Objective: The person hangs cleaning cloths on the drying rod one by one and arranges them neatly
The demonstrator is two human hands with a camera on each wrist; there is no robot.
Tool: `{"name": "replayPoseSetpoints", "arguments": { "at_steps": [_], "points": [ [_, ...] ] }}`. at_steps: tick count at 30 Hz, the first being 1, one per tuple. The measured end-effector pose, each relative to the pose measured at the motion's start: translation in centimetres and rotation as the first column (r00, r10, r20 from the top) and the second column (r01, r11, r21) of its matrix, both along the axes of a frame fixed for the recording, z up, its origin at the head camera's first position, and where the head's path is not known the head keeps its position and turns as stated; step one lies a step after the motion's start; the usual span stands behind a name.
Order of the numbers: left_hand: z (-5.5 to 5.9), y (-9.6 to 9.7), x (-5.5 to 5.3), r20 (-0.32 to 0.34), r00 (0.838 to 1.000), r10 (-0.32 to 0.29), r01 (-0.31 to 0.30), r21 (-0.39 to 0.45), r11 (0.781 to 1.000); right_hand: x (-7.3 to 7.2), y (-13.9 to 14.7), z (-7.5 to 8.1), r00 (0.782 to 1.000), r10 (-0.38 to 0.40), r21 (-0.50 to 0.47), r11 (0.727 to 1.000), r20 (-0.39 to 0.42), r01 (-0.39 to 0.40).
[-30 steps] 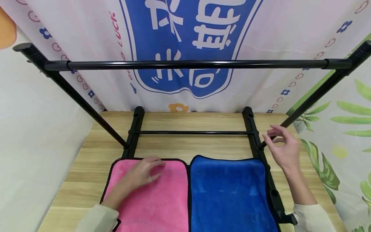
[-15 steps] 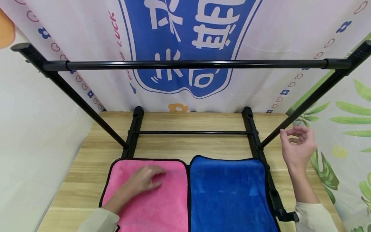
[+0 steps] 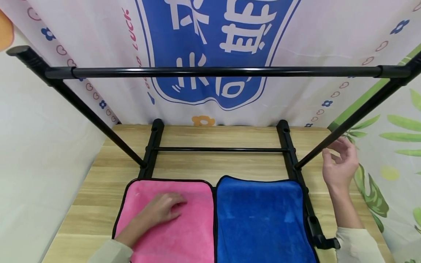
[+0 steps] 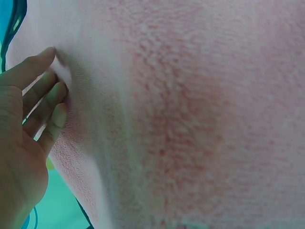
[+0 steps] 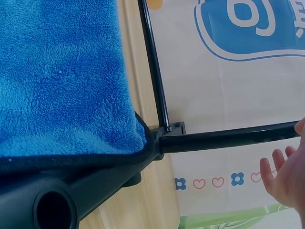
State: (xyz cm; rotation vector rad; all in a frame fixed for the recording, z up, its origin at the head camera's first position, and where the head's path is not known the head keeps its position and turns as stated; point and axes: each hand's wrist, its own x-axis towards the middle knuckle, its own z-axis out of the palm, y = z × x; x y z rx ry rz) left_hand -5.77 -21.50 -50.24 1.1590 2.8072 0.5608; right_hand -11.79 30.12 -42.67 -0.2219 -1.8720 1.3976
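My left hand (image 3: 161,212) lies over a pink towel (image 3: 194,233) with black edging, its fingers loosely bent. In the left wrist view the fingertips (image 4: 59,90) are right at the towel's fuzzy surface. To its right is a blue towel (image 3: 260,219), also black-edged, spread flat side by side with the pink one. My right hand (image 3: 342,164) is raised beside the slanting right pole (image 3: 355,117) of a black rack, fingers loosely bent and around nothing. The right wrist view has that hand (image 5: 288,176) just beside the pole (image 5: 228,137).
The black rack stands on a wooden table (image 3: 217,135), with a top bar (image 3: 217,72), a left pole (image 3: 98,122), a low crossbar (image 3: 220,149) and feet. A printed curtain (image 3: 296,36) hangs behind. A black hooked end (image 3: 325,243) juts out near the right sleeve.
My right hand has moved right, from over the lower pole to the pole's outer side. The left hand has dropped slightly over the pink towel. The view has shifted a little.
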Motion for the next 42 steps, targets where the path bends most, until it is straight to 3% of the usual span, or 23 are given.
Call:
{"name": "replayPoseSetpoints", "arguments": {
  "at_steps": [10,18,23,35,42],
  "points": [
    [0.1,-0.7,0.2,-0.022,1.0,0.014,-0.016,-0.075,0.997,0.0,-0.2,-0.2,0.994,0.095,-0.066,0.993,-0.051,-0.098],
    [0.1,-0.9,0.1,-0.053,0.999,-0.015,0.012,-0.05,0.999,0.1,0.0,-0.4,0.997,0.075,-0.033,0.997,-0.02,-0.076],
    [-0.1,-0.8,0.2,-0.065,0.998,0.001,-0.002,-0.02,1.0,0.1,0.1,-0.6,0.998,0.068,0.011,0.998,-0.003,-0.068],
    [-0.2,-0.7,0.3,0.011,0.998,0.058,-0.059,0.063,0.996,-0.4,-0.2,-0.8,0.996,0.088,0.023,0.996,0.016,-0.088],
    [0.3,-0.4,-0.6,0.115,0.993,0.036,-0.038,0.012,0.999,-0.5,-0.4,-0.9,0.995,0.103,0.014,0.995,0.015,-0.103]
  ]
}}
